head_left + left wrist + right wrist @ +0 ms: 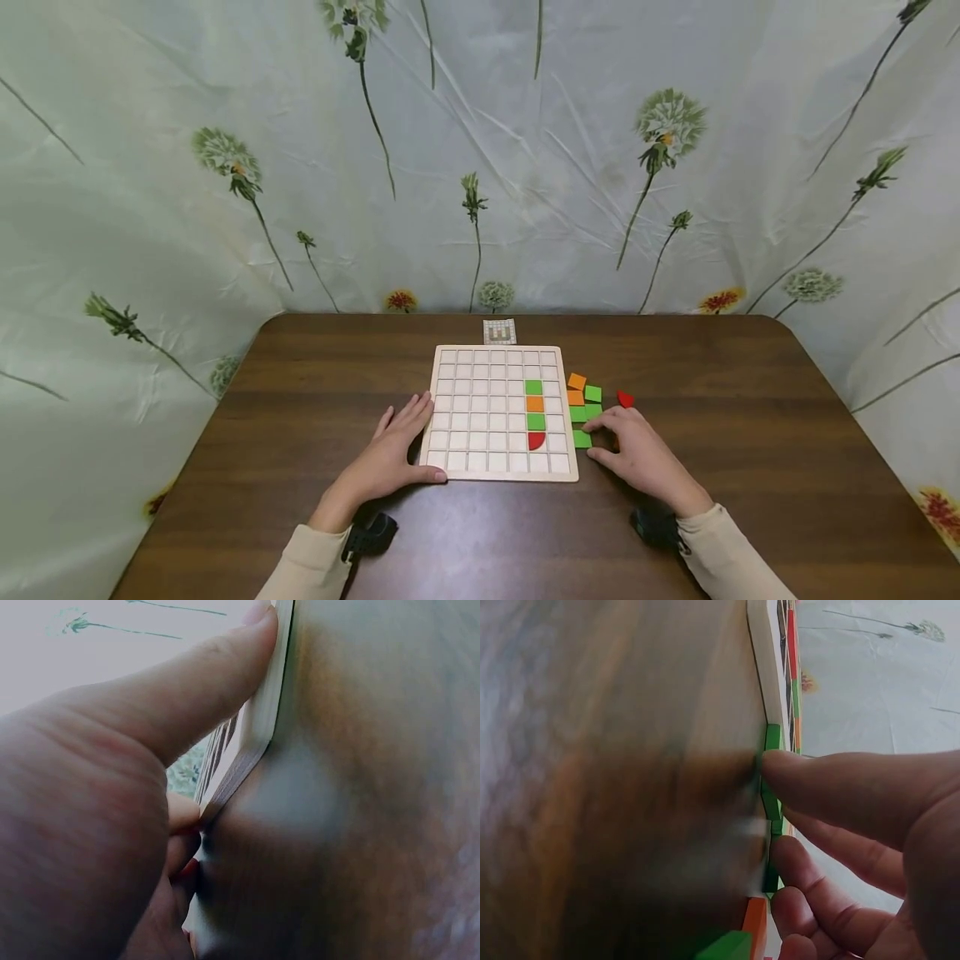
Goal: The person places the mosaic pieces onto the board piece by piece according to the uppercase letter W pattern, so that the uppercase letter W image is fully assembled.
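Observation:
A pale wooden grid board (477, 408) lies on the table. My left hand (393, 454) rests at its near left corner, fingers stretched along the side and thumb (217, 682) on the front edge. In one column of the board sit a green square (533, 387), an orange square (535, 404), another green square (536, 422) and a red quarter-round piece (536, 440). Beside the board's right edge, my right hand (641, 450) pinches a green tile (581, 439) between thumb and index finger. The other right fingers curl above neighbouring tiles.
Several loose green tiles (593, 393) and orange tiles (577, 381) lie right of the board. A red piece (625, 399) is just beyond my right hand. Behind the board lies a small printed card (499, 332). A flowered curtain (562, 167) hangs behind the brown table (337, 358).

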{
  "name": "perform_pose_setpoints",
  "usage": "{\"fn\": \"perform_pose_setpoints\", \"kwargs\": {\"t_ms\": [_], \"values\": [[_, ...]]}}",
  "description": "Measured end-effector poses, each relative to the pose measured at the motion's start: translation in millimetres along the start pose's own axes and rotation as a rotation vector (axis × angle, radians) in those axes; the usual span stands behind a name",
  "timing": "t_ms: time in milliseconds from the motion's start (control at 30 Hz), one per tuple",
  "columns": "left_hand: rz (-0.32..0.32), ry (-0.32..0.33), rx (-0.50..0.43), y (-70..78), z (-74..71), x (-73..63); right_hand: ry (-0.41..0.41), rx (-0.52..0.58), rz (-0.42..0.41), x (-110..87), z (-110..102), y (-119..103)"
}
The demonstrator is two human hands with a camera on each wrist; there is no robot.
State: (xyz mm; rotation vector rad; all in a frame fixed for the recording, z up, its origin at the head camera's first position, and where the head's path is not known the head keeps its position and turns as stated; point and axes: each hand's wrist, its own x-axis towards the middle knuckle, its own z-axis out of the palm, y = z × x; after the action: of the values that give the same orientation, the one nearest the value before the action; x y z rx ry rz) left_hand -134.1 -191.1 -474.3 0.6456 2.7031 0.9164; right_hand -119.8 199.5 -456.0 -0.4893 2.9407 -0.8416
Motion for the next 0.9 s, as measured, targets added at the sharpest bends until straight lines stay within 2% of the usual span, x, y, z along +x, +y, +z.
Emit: {"fn": "perform_pose_setpoints", "kwargs": {"t_ms": [233, 367, 533, 900], "values": [[0.005, -0.005, 0.001, -1.0, 2.4, -1.0, -0.013, -0.022, 0.016, -1.6, 0.8, -0.9], [0.004, -0.002, -0.007, -2.2, 1.9, -0.4, -0.016, -0.026, -0.001, -1.2, 0.5, -1.0], [0.009, 0.009, -0.001, -3.8, 0.7, -0.7, -0.001, -0.030, -0.024, -0.4, 1.0, -1.2], [0.004, -0.002, -0.001, -3.8, 2.0, -1.3, 0.047, -0.012, -0.015, -0.9, -3.0, -2.6]]}}
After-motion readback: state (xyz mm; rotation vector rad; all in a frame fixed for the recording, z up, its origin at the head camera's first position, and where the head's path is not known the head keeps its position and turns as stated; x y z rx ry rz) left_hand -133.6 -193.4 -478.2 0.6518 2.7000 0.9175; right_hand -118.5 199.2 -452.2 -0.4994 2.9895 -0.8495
